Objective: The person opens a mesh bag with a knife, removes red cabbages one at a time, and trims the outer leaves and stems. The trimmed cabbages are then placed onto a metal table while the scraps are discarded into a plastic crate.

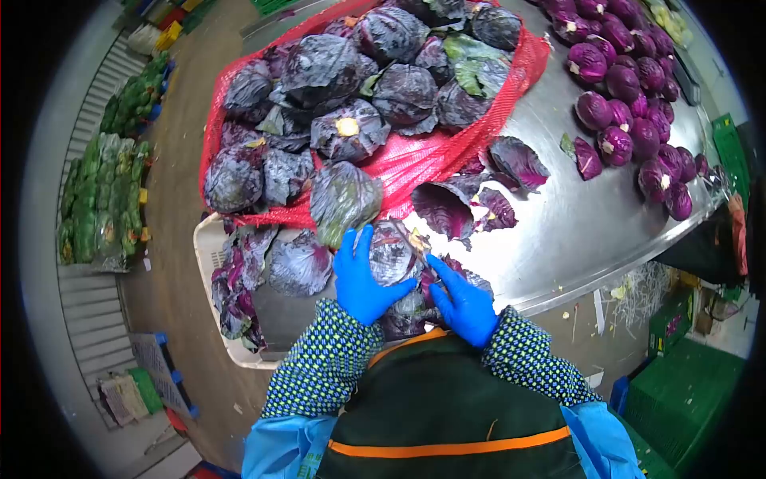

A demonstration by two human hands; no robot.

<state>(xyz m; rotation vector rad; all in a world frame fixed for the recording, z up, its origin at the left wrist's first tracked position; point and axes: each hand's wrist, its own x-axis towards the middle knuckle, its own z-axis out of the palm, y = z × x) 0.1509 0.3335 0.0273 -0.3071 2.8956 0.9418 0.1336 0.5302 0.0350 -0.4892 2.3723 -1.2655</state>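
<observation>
A red cabbage (389, 254) with dull outer leaves lies at the table's near edge. My left hand (363, 279), in a blue glove, holds it from the left, fingers along its side and thumb across its near side. In my gloved right hand (469, 307) is a knife (416, 244), the index finger stretched along it and the handle hidden by the palm. The blade lies against the cabbage by its pale stem end. A loose greenish-purple leaf (345, 201) sits just beyond my left fingertips. Cut-off leaves (444, 209) lie to the right.
Untrimmed red cabbages (323, 70) fill an open red mesh sack (415, 160) on the metal table (550, 239). Trimmed, shiny cabbages (626, 84) are heaped at the right. A pale crate (209, 259) with leaves stands at the near left. Green crates (678, 399) stand at lower right.
</observation>
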